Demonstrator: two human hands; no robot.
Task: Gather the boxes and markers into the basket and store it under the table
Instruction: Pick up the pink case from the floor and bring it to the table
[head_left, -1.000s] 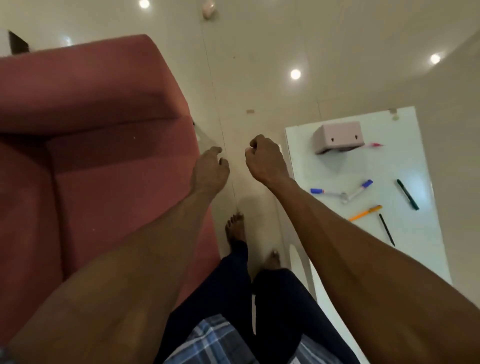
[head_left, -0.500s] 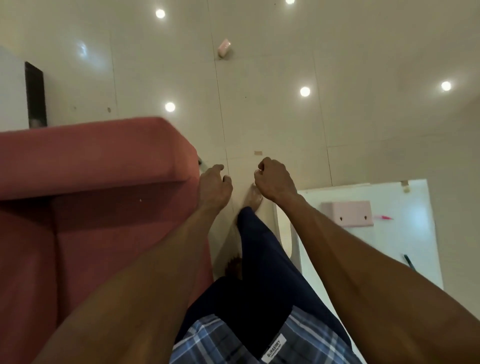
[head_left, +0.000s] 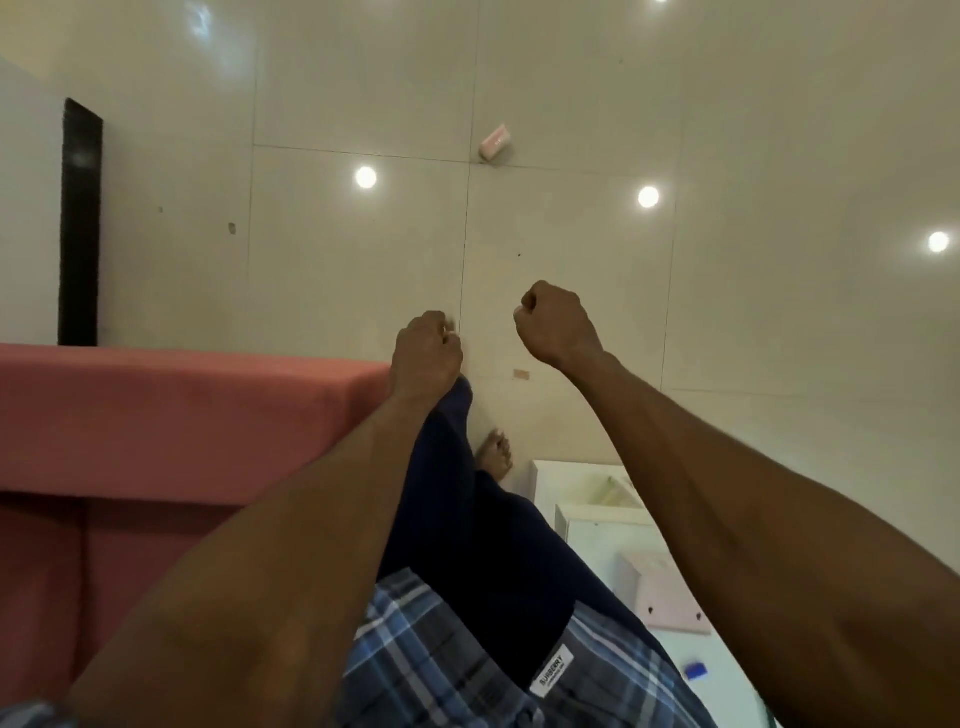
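Observation:
My left hand (head_left: 427, 353) and my right hand (head_left: 555, 326) are held out over the floor, both with fingers curled in and nothing visible in them. A small pink box (head_left: 495, 141) lies on the floor tiles far ahead. A larger pink box (head_left: 670, 597) stands on the white table (head_left: 587, 496) at the lower right, partly hidden by my right forearm. The blue tip of a marker (head_left: 696, 670) shows on the table near the bottom edge. No basket is in view.
A red sofa (head_left: 156, 426) fills the left side, its corner close to my left hand. My legs and one bare foot (head_left: 496, 454) are between sofa and table. A dark panel (head_left: 80, 223) stands against the wall at left. Glossy floor tiles stretch ahead.
My view has swung up and forward along the floor. The table with its markers has slid to the lower right, and the small pink box on the floor has come closer. Both hands stay curled.

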